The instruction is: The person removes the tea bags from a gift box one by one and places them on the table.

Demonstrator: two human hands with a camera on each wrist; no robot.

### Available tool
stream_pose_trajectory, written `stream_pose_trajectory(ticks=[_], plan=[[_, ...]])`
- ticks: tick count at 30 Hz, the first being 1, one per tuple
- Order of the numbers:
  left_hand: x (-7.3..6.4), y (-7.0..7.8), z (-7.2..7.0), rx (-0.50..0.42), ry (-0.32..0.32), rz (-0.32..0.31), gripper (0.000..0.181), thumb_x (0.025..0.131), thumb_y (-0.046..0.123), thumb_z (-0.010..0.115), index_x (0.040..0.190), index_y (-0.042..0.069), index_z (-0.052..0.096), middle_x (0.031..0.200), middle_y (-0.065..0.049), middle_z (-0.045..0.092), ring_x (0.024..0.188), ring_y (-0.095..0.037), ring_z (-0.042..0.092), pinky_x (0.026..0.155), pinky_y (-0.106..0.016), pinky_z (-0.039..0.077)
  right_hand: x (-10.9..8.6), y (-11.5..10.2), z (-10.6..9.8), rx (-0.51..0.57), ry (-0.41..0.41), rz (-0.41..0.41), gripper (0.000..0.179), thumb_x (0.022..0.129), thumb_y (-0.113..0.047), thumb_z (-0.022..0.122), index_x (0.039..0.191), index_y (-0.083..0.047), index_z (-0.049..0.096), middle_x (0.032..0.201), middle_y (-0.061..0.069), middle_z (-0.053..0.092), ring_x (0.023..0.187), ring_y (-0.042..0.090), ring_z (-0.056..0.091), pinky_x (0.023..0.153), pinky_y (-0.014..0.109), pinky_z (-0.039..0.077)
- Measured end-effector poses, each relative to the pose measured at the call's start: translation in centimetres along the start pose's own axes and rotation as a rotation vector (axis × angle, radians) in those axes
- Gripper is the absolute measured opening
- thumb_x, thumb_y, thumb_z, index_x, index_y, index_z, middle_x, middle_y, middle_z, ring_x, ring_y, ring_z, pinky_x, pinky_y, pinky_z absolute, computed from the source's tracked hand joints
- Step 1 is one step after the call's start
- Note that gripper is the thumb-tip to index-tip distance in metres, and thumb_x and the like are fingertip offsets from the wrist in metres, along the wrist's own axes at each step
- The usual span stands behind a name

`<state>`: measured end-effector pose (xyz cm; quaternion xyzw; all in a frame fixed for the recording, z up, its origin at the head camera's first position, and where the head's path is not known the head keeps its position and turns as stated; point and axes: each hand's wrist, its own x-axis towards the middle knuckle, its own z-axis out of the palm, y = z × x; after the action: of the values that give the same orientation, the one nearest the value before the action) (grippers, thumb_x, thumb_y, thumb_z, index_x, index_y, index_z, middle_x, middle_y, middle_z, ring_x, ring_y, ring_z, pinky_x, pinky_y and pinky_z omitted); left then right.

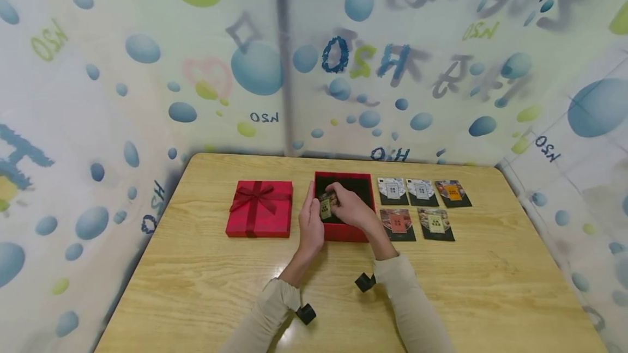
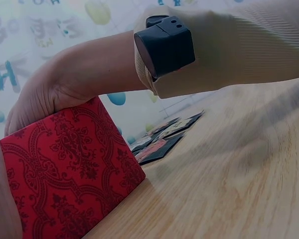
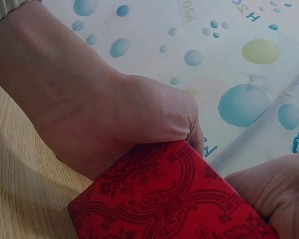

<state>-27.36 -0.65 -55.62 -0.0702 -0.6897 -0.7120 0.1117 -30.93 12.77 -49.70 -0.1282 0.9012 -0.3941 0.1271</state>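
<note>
Fingers of your right hand (image 1: 350,208) pinch a card (image 1: 326,205) over the open red box (image 1: 365,178); left hand (image 1: 311,222) lies flat against its side. Loading step, I'd say: lower it in level.

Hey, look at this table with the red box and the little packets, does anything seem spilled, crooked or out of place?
Nothing stands out. The open red box sits flat on the table, its ribboned lid square beside it. Five packets lie in two tidy rows to its right. Both hands hold one packet over the box.
</note>
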Motion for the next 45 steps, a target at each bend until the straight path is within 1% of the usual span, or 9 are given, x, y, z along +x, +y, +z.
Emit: stream_pose_trajectory(ticks=[4,8,11,16,19,21,25,35,45], plan=[[-0.1,-0.1,-0.1,-0.006,0.008,0.000,0.051,0.114,0.010,0.030,0.165,0.005,0.028,0.171,-0.004,0.025,0.081,-0.041,0.037,0.117,-0.044,0.030,0.2,0.1,0.1,-0.017,0.003,-0.022,0.040,0.098,0.003,0.055,0.138,0.001,0.056,0.095,0.008,0.057,0.082,0.021,0.051,0.073,0.034,0.042],[-0.1,-0.1,-0.1,-0.002,0.005,-0.002,0.050,0.115,0.011,0.031,0.165,0.004,0.028,0.169,-0.012,0.032,0.110,-0.035,0.050,0.119,-0.043,0.029,0.2,0.2,0.1,0.002,0.037,-0.022,0.035,0.099,0.001,0.055,0.133,0.000,0.060,0.098,0.009,0.059,0.079,0.021,0.050,0.072,0.034,0.041],[0.0,-0.1,-0.2,0.007,0.002,-0.010,0.050,0.115,0.013,0.031,0.165,0.005,0.029,0.144,-0.024,0.053,0.088,-0.021,0.058,0.114,-0.042,0.034,0.1,0.2,0.0,0.013,0.082,-0.020,0.030,0.099,-0.001,0.057,0.128,-0.001,0.065,0.100,0.010,0.065,0.076,0.020,0.050,0.070,0.033,0.042],[0.1,-0.2,-0.1,0.021,0.003,-0.017,0.050,0.115,0.013,0.030,0.165,0.007,0.029,0.103,-0.024,0.056,0.047,-0.014,0.021,0.101,-0.039,0.036,-0.1,0.1,-0.4,0.054,0.176,-0.041,0.023,0.099,-0.001,0.060,0.118,-0.001,0.073,0.099,0.011,0.071,0.072,0.019,0.052,0.066,0.031,0.043],[0.1,0.0,-0.2,0.021,0.011,-0.009,0.050,0.115,0.012,0.031,0.164,0.003,0.029,0.118,-0.029,0.059,0.061,-0.016,0.043,0.105,-0.041,0.038,-0.1,0.0,-0.6,0.082,0.214,-0.061,0.020,0.100,-0.002,0.062,0.115,-0.002,0.074,0.096,0.012,0.072,0.069,0.018,0.053,0.063,0.030,0.044],[0.2,0.0,-0.2,0.019,0.013,0.000,0.050,0.114,0.011,0.031,0.163,0.000,0.028,0.144,-0.029,0.054,0.099,-0.022,0.062,0.115,-0.043,0.036,-0.3,0.0,-0.9,0.098,0.227,-0.077,0.019,0.100,-0.003,0.063,0.116,-0.002,0.074,0.099,0.011,0.073,0.068,0.018,0.053,0.062,0.030,0.044],[0.2,0.0,-0.1,0.004,0.011,0.015,0.051,0.115,0.013,0.031,0.163,-0.001,0.028,0.170,-0.016,0.027,0.157,-0.025,0.023,0.126,-0.050,0.021,-0.9,0.0,-2.1,0.141,0.230,-0.121,0.025,0.103,-0.005,0.063,0.126,0.000,0.070,0.111,0.014,0.072,0.074,0.019,0.056,0.065,0.031,0.045],[0.3,-0.4,0.0,-0.001,0.003,0.024,0.051,0.114,0.012,0.033,0.164,0.001,0.029,0.170,-0.006,0.030,0.158,-0.023,0.023,0.127,-0.049,0.020,-3.3,1.7,-5.2,0.352,0.229,-0.060,0.046,0.108,-0.011,0.057,0.152,-0.008,0.047,0.123,0.021,0.066,0.092,0.024,0.055,0.080,0.032,0.046],[0.2,-0.3,-0.1,-0.001,-0.004,0.024,0.051,0.115,0.014,0.032,0.165,0.006,0.028,0.171,-0.006,0.029,0.158,-0.020,0.023,0.127,-0.047,0.020,-4.8,3.7,-7.3,0.343,0.281,-0.002,0.046,0.108,-0.013,0.057,0.153,-0.005,0.045,0.119,0.024,0.064,0.090,0.021,0.061,0.076,0.029,0.047]])
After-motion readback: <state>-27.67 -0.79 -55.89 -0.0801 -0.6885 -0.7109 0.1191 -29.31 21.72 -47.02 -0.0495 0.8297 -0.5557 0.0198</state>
